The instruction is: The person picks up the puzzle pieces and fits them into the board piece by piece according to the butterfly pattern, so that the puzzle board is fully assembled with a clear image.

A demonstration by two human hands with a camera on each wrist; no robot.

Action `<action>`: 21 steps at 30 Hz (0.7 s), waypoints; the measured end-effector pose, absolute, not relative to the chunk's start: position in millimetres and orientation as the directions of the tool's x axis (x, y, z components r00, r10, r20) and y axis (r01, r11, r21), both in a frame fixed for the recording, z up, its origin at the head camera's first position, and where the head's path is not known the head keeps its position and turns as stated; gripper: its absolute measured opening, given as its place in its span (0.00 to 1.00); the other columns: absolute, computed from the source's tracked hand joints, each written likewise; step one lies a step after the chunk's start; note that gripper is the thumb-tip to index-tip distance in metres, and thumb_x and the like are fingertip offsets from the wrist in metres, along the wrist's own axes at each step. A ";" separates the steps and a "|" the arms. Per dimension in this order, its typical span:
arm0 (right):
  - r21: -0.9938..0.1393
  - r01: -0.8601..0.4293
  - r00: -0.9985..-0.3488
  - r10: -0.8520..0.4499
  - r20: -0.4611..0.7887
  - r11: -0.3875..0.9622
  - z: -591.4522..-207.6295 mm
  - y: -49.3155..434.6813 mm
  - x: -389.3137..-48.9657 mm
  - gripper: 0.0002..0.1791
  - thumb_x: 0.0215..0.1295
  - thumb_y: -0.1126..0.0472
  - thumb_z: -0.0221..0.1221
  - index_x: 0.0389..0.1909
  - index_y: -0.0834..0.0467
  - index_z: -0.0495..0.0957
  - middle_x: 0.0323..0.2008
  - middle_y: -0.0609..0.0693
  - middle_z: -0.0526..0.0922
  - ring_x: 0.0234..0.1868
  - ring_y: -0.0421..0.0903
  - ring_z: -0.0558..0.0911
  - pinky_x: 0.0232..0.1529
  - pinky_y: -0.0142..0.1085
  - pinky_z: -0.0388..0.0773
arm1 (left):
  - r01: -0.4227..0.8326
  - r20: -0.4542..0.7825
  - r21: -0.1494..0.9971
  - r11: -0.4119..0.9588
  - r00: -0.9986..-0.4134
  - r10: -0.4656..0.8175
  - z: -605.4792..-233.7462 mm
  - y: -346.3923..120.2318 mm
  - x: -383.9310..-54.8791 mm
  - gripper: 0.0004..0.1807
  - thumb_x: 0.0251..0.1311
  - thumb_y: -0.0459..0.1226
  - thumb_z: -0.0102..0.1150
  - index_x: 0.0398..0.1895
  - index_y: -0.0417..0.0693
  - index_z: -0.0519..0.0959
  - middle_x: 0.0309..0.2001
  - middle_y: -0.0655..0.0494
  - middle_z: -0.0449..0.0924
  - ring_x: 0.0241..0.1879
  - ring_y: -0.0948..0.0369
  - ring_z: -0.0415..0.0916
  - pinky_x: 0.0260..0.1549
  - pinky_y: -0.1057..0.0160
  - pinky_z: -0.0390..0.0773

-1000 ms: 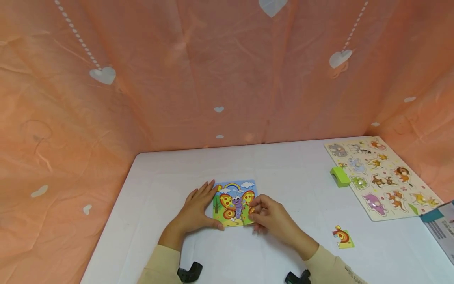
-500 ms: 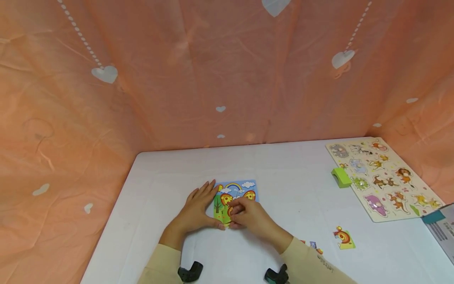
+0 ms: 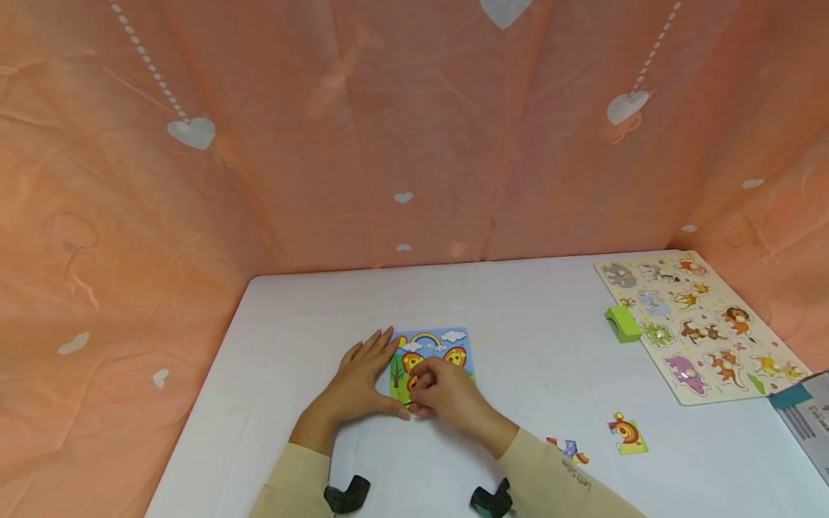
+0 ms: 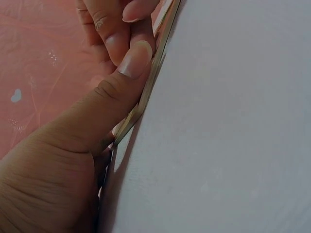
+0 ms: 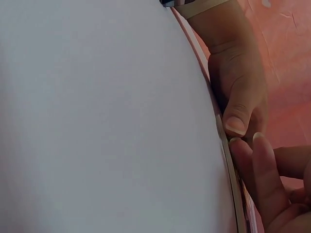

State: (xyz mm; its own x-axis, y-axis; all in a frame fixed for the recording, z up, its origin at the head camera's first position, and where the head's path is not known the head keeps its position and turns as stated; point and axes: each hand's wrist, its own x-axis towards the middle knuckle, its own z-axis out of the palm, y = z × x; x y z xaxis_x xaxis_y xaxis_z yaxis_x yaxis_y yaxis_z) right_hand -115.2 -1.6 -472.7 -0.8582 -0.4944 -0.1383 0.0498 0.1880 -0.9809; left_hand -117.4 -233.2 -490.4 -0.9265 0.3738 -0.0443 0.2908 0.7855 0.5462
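A square butterfly puzzle (image 3: 451, 337) lies near the middle of the white table, its lower part covered by the hands. My left hand (image 3: 355, 385) frames its left side with extended fingers, and the thumb rests along the front edge. Over the lower left of the picture, my right hand (image 3: 453, 396) has curled fingers and pinches a puzzle piece at the front edge, mostly hidden behind the fingertips. Close up in the left wrist view, the left thumb (image 4: 133, 65) meets the right fingertips at the puzzle's wooden edge (image 4: 150, 87). The right wrist view shows the same meeting.
Loose puzzle pieces lie to the right: an orange-swirled corner piece (image 3: 627, 433) and purple and orange bits (image 3: 570, 450) beside the right sleeve. Further right are an animal peg board (image 3: 706, 360), a green arch block (image 3: 623, 324) and a grey-and-teal box (image 3: 806, 417).
My right hand has moved left from the puzzle's right edge to its lower left, uncovering small pieces beside the sleeve. The left hand stays in place.
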 end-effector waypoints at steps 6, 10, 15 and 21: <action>-0.954 -0.058 -0.866 -0.490 -0.098 0.294 -471.0 -3.9 -115.6 0.11 0.68 0.74 0.69 0.49 0.71 0.81 0.28 0.48 0.85 0.24 0.43 0.86 0.25 0.32 0.84 | 0.297 -0.029 0.556 0.776 -0.927 0.375 -490.6 -233.3 -117.3 0.73 0.43 0.65 0.86 0.87 0.41 0.58 0.88 0.50 0.46 0.87 0.48 0.37 0.81 0.40 0.38; -0.927 -0.137 -0.866 -0.496 -0.058 0.349 -468.8 -1.9 -116.5 0.08 0.69 0.71 0.70 0.45 0.69 0.84 0.28 0.48 0.85 0.24 0.43 0.83 0.26 0.32 0.81 | 0.285 -0.048 0.554 0.782 -0.927 0.371 -489.9 -232.9 -117.2 0.73 0.44 0.65 0.85 0.88 0.43 0.57 0.89 0.52 0.44 0.87 0.50 0.35 0.81 0.41 0.36; -0.878 -0.227 -0.858 -0.513 -0.023 0.421 -466.9 1.6 -119.4 0.11 0.73 0.65 0.70 0.48 0.69 0.87 0.35 0.50 0.89 0.34 0.44 0.85 0.37 0.39 0.86 | 0.277 -0.065 0.551 0.787 -0.926 0.371 -489.0 -232.8 -116.7 0.73 0.45 0.66 0.84 0.88 0.44 0.56 0.89 0.54 0.42 0.87 0.52 0.34 0.82 0.42 0.35; -0.826 -0.265 -0.866 -0.500 -0.023 0.497 -463.1 10.3 -121.2 0.16 0.75 0.59 0.68 0.54 0.66 0.88 0.41 0.50 0.90 0.42 0.45 0.86 0.47 0.47 0.86 | 0.284 -0.053 0.547 0.787 -0.927 0.370 -490.3 -233.0 -117.6 0.73 0.44 0.67 0.84 0.88 0.44 0.57 0.89 0.54 0.43 0.87 0.52 0.34 0.81 0.42 0.35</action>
